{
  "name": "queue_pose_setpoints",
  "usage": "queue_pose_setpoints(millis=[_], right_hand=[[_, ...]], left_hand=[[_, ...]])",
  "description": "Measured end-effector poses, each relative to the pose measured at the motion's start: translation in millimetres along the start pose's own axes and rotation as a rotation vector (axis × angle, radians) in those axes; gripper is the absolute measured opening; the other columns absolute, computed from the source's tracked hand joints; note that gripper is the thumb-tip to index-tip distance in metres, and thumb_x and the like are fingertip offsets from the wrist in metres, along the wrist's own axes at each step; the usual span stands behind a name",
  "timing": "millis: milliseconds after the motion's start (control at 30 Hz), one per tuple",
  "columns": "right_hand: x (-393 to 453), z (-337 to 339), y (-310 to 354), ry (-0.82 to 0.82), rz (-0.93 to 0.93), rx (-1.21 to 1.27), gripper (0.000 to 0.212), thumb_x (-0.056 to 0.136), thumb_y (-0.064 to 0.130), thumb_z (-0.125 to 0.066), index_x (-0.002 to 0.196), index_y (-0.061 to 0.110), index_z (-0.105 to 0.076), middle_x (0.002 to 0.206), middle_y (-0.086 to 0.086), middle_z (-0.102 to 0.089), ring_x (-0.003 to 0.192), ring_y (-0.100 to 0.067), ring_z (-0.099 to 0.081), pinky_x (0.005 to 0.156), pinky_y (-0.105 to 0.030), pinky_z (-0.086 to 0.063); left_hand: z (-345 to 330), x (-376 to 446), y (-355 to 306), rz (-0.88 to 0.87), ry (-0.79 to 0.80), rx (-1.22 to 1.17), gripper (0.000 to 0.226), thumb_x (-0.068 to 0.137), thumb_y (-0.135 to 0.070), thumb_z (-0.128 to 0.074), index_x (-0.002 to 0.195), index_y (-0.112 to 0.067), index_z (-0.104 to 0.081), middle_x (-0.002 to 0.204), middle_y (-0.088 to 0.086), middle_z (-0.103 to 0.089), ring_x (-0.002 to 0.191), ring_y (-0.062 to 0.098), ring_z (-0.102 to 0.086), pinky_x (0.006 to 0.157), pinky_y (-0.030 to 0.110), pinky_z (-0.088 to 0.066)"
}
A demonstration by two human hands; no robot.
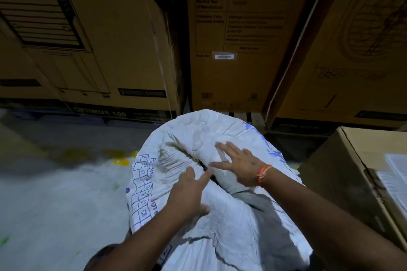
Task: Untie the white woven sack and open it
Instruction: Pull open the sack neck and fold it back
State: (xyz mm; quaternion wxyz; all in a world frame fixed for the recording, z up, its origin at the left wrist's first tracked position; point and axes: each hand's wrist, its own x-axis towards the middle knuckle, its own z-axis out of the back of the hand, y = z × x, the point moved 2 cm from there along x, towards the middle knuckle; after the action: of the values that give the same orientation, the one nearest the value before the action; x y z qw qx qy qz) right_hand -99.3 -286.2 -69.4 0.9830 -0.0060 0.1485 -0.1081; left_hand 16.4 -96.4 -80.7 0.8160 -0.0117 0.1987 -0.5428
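A bulky white woven sack (pixel 198 134) with blue print stands in front of me on the floor. Its top is bunched into a gathered neck (pixel 176 158), with a dark gap beside the folds. My left hand (pixel 189 191) reaches over the sack with its fingers straight, the fingertips at the gathered folds. My right hand (pixel 239 164), with an orange thread on the wrist, lies flat with spread fingers on the sack's top just right of the neck. No tie or cord is visible.
Tall brown cardboard cartons (pixel 114 35) stand in a row right behind the sack. Another carton (pixel 361 174) sits close on the right. A pale floor (pixel 55 193) with yellow marks lies to the left.
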Motion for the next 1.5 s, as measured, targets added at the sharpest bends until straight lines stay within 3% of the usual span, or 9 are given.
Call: queue_pose_setpoints(millis=[67,167,367,600,900,1033,1167,1333,1500], right_hand=[[15.0,-6.5,0.9,0.111,0.033,-0.105,0.111,0.079,-0.012,-0.059,0.151,0.056,-0.008,0.169,-0.003,0.015,0.153,-0.039,-0.013,0.106,-0.062,-0.039],[33.9,-15.9,-7.4,0.202,-0.022,-0.067,0.082,0.088,0.004,-0.062,0.152,0.044,-0.031,0.157,-0.007,-0.03,0.132,-0.036,-0.048,0.098,-0.05,-0.048],[28.7,-3.3,-43.5,-0.015,-0.02,0.425,0.026,0.087,0.015,-0.075,0.112,0.022,-0.079,0.116,0.002,-0.076,0.109,-0.016,-0.069,0.091,-0.015,-0.045],[-9.3,42.5,-82.5,-0.033,-0.048,0.878,0.013,0.088,0.019,-0.077,0.093,0.032,-0.079,0.102,0.01,-0.075,0.095,-0.002,-0.068,0.081,-0.013,-0.051],[-50.2,21.2,-140.4,-0.194,-0.227,1.194,0.01,0.092,0.011,-0.072,0.096,0.014,-0.081,0.103,-0.008,-0.079,0.1,-0.024,-0.074,0.091,-0.038,-0.058],[-68.5,-3.1,-151.8,-0.311,-0.39,1.317,0.037,0.075,0.042,-0.084,0.093,0.009,-0.08,0.097,-0.017,-0.078,0.092,-0.029,-0.074,0.088,-0.047,-0.058],[-72.9,-22.8,-138.5,-0.404,-0.546,1.284,0.011,0.094,0.01,-0.069,0.093,0.011,-0.08,0.095,-0.015,-0.079,0.096,-0.037,-0.074,0.091,-0.049,-0.059],[-101.4,-34.5,-126.4,-0.684,-0.83,1.224,0.022,0.093,0.008,-0.067,0.089,0.027,-0.077,0.097,-0.001,-0.076,0.102,-0.028,-0.068,0.091,-0.043,-0.056],[-109.3,-18.0,-94.5,-0.676,-0.805,1.05,0.019,0.089,0.017,-0.074,0.096,0.035,-0.073,0.107,0.0,-0.073,0.104,-0.024,-0.065,0.084,-0.032,-0.05]], left_hand=[[-10.5,9.2,4.2,-0.018,0.076,0.055,0.09,0.088,-0.034,-0.073,0.158,-0.046,-0.017,0.133,0.015,-0.044,0.116,0.038,-0.057,0.088,0.042,-0.052],[-16.1,15.3,19.1,-0.086,0.06,0.147,0.054,0.097,-0.016,-0.054,0.145,-0.038,-0.045,0.118,0.013,-0.056,0.107,0.038,-0.064,0.084,0.044,-0.056],[-1.2,-11.9,56.6,-0.206,-0.325,0.044,0.018,0.077,-0.019,-0.062,0.092,-0.029,-0.056,0.09,-0.003,-0.056,0.081,0.024,-0.063,0.057,0.035,-0.049],[30.7,-28.9,103.0,-0.263,-0.515,-0.006,0.016,0.075,-0.032,-0.068,0.09,-0.036,-0.067,0.106,-0.014,-0.069,0.09,0.016,-0.062,0.07,0.035,-0.048],[48.0,-54.2,187.2,-0.267,-0.5,-0.093,0.01,0.086,-0.034,-0.063,0.082,-0.03,-0.071,0.105,-0.013,-0.071,0.097,0.009,-0.067,0.08,0.016,-0.048],[51.7,-57.4,202.2,-0.268,-0.482,0.044,0.024,0.093,-0.045,-0.055,0.08,-0.031,-0.07,0.093,-0.019,-0.068,0.088,0.006,-0.063,0.074,0.006,-0.037],[46.8,-49.5,193.5,-0.3,-0.445,0.132,0.007,0.079,-0.024,-0.063,0.081,-0.03,-0.064,0.094,-0.017,-0.064,0.086,0.011,-0.062,0.062,0.021,-0.047],[47.1,-69.4,200.3,-0.144,-0.534,0.105,0.047,0.061,0.001,-0.093,0.09,-0.031,-0.074,0.099,-0.009,-0.068,0.088,0.018,-0.062,0.052,0.028,-0.045],[39.4,-81.2,183.3,-0.219,-0.485,0.096,0.04,0.072,-0.015,-0.082,0.104,-0.034,-0.069,0.116,-0.003,-0.065,0.099,0.025,-0.067,0.063,0.027,-0.047]])
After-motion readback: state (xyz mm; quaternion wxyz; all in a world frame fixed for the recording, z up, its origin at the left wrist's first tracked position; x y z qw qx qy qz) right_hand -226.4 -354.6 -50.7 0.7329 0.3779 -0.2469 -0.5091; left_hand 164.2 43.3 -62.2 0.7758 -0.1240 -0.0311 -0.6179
